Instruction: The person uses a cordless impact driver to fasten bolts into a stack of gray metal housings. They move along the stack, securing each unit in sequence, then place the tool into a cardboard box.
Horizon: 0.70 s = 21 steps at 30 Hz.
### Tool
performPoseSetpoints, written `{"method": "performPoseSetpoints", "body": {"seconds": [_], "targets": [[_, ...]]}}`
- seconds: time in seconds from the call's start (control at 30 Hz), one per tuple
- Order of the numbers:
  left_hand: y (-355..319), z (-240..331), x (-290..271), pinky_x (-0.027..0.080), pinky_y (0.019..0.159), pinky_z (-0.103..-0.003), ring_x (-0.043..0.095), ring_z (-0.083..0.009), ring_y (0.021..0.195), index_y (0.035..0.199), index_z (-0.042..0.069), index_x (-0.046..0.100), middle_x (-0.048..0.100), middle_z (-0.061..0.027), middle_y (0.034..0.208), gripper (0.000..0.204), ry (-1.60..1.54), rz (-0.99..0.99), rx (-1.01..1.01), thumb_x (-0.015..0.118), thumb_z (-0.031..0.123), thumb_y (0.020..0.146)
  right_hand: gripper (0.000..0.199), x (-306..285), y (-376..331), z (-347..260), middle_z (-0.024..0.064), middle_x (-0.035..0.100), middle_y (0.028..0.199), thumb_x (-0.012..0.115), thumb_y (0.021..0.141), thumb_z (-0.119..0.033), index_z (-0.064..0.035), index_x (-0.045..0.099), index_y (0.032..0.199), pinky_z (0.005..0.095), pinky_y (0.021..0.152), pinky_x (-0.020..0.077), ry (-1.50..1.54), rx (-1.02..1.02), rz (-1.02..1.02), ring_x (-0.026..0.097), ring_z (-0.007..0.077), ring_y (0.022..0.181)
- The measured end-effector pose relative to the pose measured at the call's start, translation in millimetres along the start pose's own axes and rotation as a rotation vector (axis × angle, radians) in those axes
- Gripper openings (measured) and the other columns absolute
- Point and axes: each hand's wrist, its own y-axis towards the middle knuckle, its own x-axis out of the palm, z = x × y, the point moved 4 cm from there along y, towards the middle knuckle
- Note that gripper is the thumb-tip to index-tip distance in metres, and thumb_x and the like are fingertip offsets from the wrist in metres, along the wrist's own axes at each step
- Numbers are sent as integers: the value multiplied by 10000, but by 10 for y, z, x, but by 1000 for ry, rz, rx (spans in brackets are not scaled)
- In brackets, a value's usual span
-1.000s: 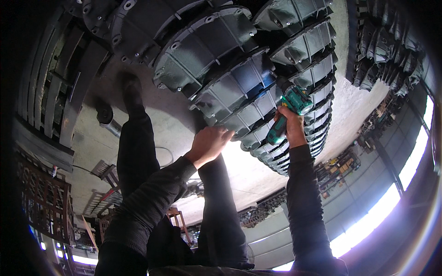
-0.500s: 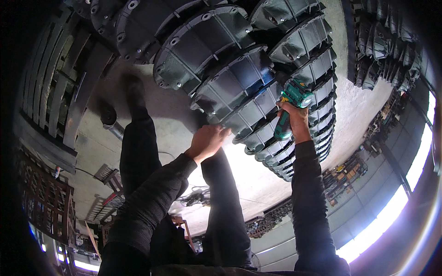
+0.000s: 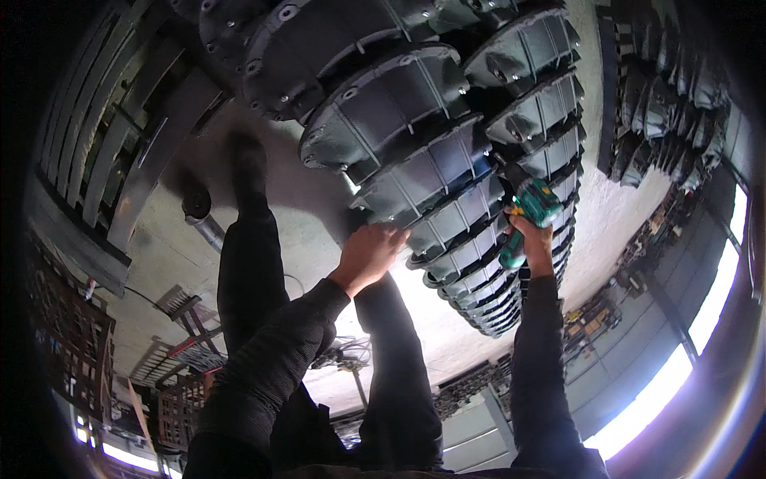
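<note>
A green-and-black cordless drill [image 3: 539, 203] is gripped in my right hand [image 3: 533, 241], whose fingers wrap round its handle. Its dark front end points at the gap between two rows of stacked dark grey ribbed metal castings [image 3: 437, 169]. My left hand [image 3: 370, 255] is closed, fingertips pinched together at the left edge of one casting lower in the nearer row. What those fingers hold, if anything, is too small to make out. Small bright bolts or pins show in the flanges of several castings. The drill's tip is hidden among the castings.
Wooden pallets [image 3: 128, 128] stand at the left, with a dark cylindrical part [image 3: 199, 214] on the floor beside them. Another stack of castings [image 3: 662, 112] is at the far right. Rusty metal crates [image 3: 72, 335] are lower left. My legs stand close to the stack.
The view has shifted, so the castings sit lower and farther right. My right hand and the drill appear slightly lower and to the right; my left hand stays pinched by the casting edge.
</note>
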Motion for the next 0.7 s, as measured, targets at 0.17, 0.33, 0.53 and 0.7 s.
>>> {"method": "performPoseSetpoints", "body": {"seconds": [0.17, 0.33, 0.53, 0.7], "targets": [[69, -17, -10, 554, 564, -455, 694, -319, 689, 1011, 91, 657, 660, -106, 786, 105, 26, -65, -5, 615, 175, 963, 299, 468, -2, -580, 113, 757, 961, 760, 848, -132, -13, 679, 1110, 290, 606, 537, 7, -93, -92, 641, 152, 629], [119, -60, -104, 554, 584, -472, 692, -341, 714, 992, 83, 662, 656, -135, 793, 122, 8, -62, -46, 598, 186, 978, 223, 1000, 185, -1002, 87, 758, 899, 785, 816, -145, -23, 722, 992, 286, 585, 518, -74, -93, -55, 640, 148, 602], [154, -86, -178, 554, 622, -494, 689, -350, 741, 951, 72, 666, 666, -138, 817, 221, -44, -61, -103, 560, 254, 1017, 195, 1218, 233, -1094, 75, 755, 878, 761, 819, -107, -20, 728, 990, 291, 574, 516, -117, -76, -29, 642, 154, 582], [192, -47, -251, 547, 606, -452, 690, -303, 705, 923, 66, 653, 659, -119, 789, 200, -90, -59, -124, 574, 230, 1006, 144, 1169, 320, -1032, 103, 741, 861, 737, 848, -69, -17, 696, 976, 304, 565, 521, -83, -1, -75, 642, 160, 584]]}}
